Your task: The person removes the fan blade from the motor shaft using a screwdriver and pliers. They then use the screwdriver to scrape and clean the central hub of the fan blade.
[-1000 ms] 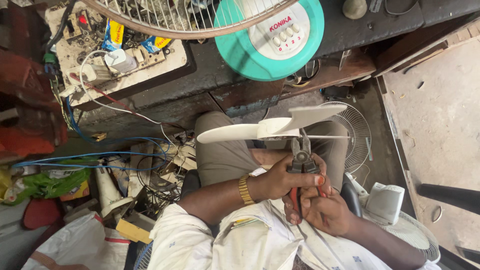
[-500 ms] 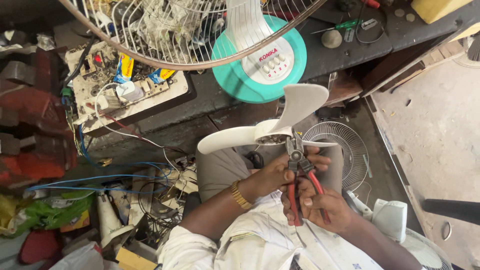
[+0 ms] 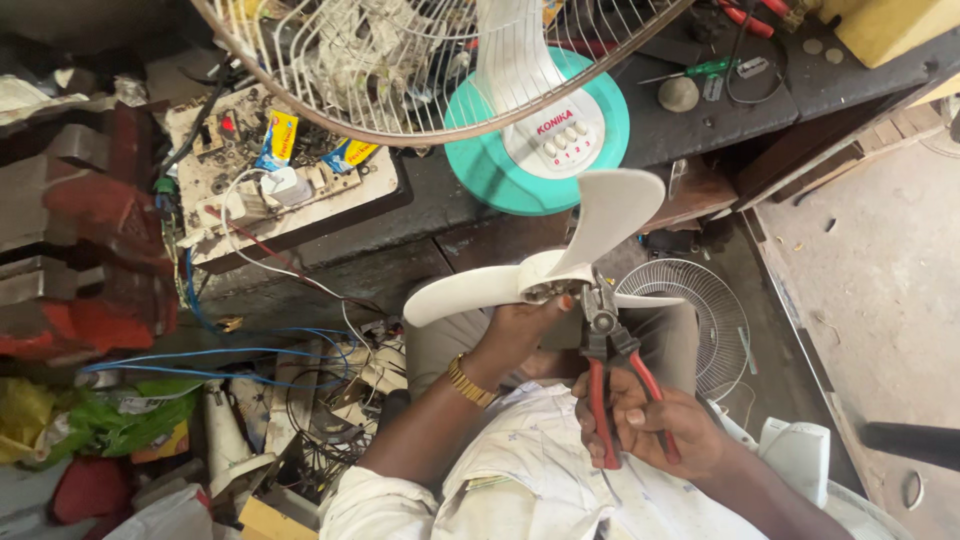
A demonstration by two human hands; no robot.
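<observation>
Clearly the person is working at the hub of a white fan blade [image 3: 560,265], gripping something there with red-handled pliers [image 3: 605,350]. The left hand [image 3: 520,325] is cupping the hub from below, fingers curled round it and the thumb pressed up beside the metal centre, so that hand is closed on the blade. The right hand [image 3: 650,430] is wrapping both plier handles, fingers folded over them; the handles are standing a little apart, and the nose is reaching into the hub (what exactly it is biting there is too small to tell).

By my judgement the step in hand is gripping or working loose a small part at the hub centre. The next move is calling for a steady left hand to stop the blade turning, and a firm squeeze with a controlled twist or pull along the plier line, without slipping onto the plastic.

The blade is being held above the lap, just below the bench edge and the teal fan base [image 3: 545,140], with a wire grille [image 3: 685,320] lying behind it. One wing is pointing up and to the right, another out to the left. The pliers' long axis is running nearly upright in view, nose toward the hub, handles toward the person's chest.
</observation>
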